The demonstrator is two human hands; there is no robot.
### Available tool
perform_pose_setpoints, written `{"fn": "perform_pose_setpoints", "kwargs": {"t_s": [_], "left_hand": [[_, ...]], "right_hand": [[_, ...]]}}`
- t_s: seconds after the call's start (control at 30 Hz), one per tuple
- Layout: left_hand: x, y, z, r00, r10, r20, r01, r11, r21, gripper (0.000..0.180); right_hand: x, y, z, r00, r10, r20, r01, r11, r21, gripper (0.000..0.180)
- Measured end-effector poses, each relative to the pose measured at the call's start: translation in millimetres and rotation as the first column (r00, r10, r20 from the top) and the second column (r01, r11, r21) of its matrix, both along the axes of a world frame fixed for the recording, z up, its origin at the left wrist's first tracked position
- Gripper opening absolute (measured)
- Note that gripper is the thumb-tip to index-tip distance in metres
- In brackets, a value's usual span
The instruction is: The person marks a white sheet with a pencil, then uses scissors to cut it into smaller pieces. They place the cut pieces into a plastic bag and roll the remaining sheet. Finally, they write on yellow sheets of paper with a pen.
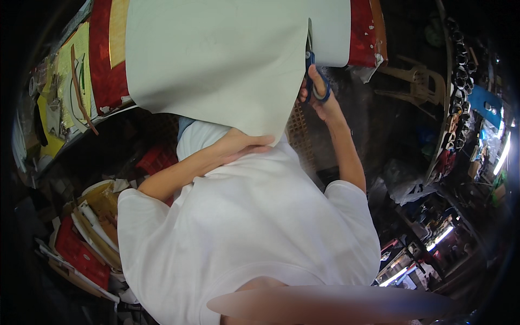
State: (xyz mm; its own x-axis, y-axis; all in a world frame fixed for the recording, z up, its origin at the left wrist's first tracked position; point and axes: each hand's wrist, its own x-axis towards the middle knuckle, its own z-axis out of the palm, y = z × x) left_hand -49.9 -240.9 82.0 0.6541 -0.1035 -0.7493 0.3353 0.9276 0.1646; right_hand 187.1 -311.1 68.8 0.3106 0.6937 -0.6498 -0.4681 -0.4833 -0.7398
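Note:
A large pale grey-green sheet (216,59) hangs from the table edge toward my chest. My left hand (244,145) pinches its lower corner, fingers tucked under the edge. My right hand (320,103) grips blue-handled scissors (316,81), whose blades point up into the sheet. A cut runs upward from the scissors, and a narrower strip (331,32) of the sheet lies to the right of it. My white shirt fills the lower middle of the view.
Under the sheet lies a red and gold cloth (105,65) on the table, with yellow sheets (70,70) and a brown strip at the left. Stacked card and red trays (89,238) sit at the lower left. A beige plastic stool (420,81) stands at the right.

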Motion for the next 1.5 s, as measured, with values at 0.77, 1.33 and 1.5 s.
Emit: {"fn": "perform_pose_setpoints", "kwargs": {"t_s": [0.77, 1.33, 1.5], "left_hand": [[177, 94, -47, 0.993, -0.024, -0.112, 0.076, -0.599, 0.797, 0.037], [186, 85, -38, 0.947, -0.108, -0.302, 0.216, -0.48, 0.85, 0.024], [172, 84, -33, 0.962, -0.161, -0.223, 0.141, -0.406, 0.903, 0.026]], "right_hand": [[157, 49, 36, 0.73, 0.679, -0.07, -0.679, 0.711, -0.185, 0.062], [233, 174, 51, 0.116, 0.993, 0.021, -0.897, 0.114, -0.428, 0.047], [236, 185, 60, 0.046, 0.998, 0.03, -0.882, 0.055, -0.467, 0.042]]}}
